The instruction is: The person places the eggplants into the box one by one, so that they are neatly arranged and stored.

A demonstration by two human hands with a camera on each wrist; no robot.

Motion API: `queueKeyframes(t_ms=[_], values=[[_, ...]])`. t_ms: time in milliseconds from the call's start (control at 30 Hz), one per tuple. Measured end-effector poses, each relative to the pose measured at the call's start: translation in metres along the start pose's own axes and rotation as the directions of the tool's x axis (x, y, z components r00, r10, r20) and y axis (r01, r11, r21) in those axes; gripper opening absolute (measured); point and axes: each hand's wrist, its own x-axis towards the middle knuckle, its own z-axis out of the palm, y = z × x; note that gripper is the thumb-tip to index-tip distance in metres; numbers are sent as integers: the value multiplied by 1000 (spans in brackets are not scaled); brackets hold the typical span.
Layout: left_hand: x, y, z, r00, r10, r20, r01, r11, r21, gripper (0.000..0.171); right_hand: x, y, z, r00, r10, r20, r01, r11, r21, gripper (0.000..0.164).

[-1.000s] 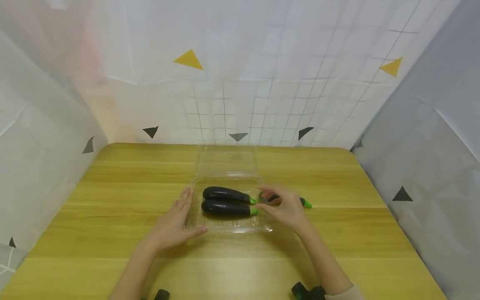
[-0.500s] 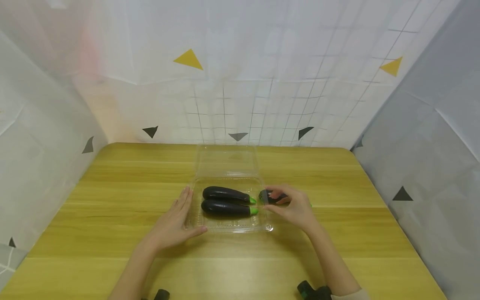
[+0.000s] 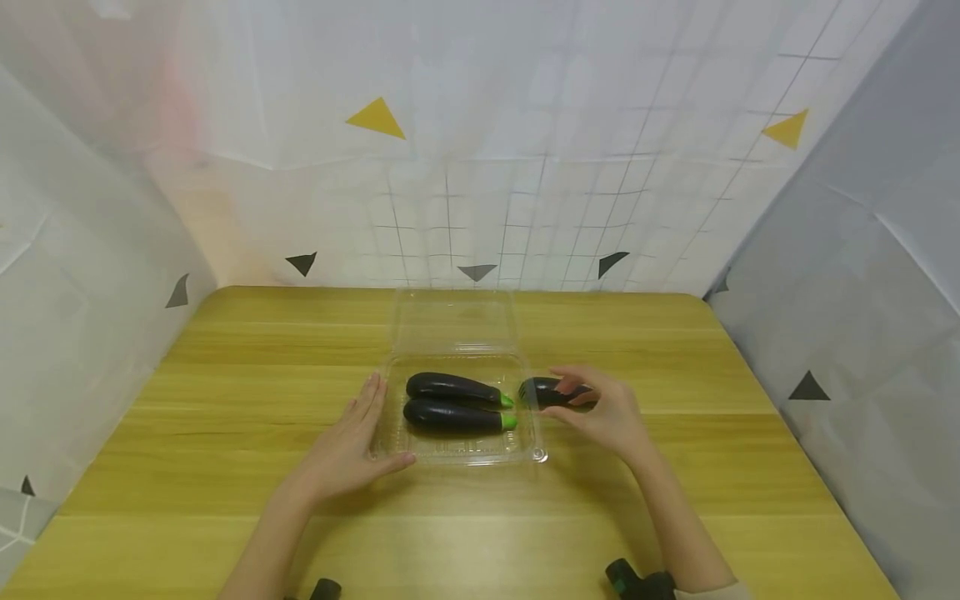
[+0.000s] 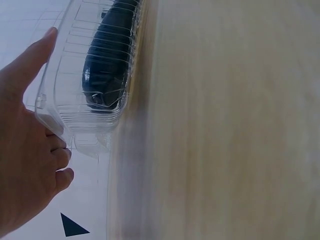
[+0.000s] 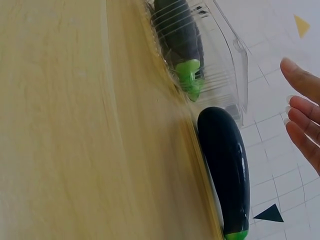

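Two dark eggplants, a rear one (image 3: 448,387) and a front one (image 3: 450,417), lie side by side in a clear plastic clamshell container (image 3: 468,457), green stem ends to the right. My left hand (image 3: 341,458) rests against the container's left side, fingers extended, thumb at the front rim. On the table just right of the container lies a third eggplant (image 5: 225,165), its green end pointing away from the box. Above it my right hand (image 3: 603,412) hovers, thumb and fingers apart and holding nothing; the hand partly hides that eggplant in the head view.
The container's clear lid (image 3: 453,321) lies folded back behind its base. White sheets (image 3: 480,167) with coloured triangles enclose the wooden table (image 3: 300,350) at the back and sides. Black wrist devices (image 3: 637,581) show at the bottom edge.
My right hand has drawn back to the right, from the container's right edge to over the third eggplant. The left hand, the container and the eggplants look unmoved.
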Motion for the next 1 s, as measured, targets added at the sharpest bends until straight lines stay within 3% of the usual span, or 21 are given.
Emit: queueKeyframes(t_ms=[500, 767, 1000], values=[[0, -1, 0, 1000, 1, 0, -1, 1000, -12, 112, -3, 8, -8, 1000, -3, -24, 4, 1000, 10, 55], [0, -1, 1, 1000, -9, 1, 9, 1000, -21, 112, -5, 9, -12, 999, 34, -26, -34, 999, 13, 56], [0, -1, 1, 1000, -15, 2, 15, 1000, -22, 112, -4, -14, -20, 999, 31, -39, -31, 1000, -2, 54]])
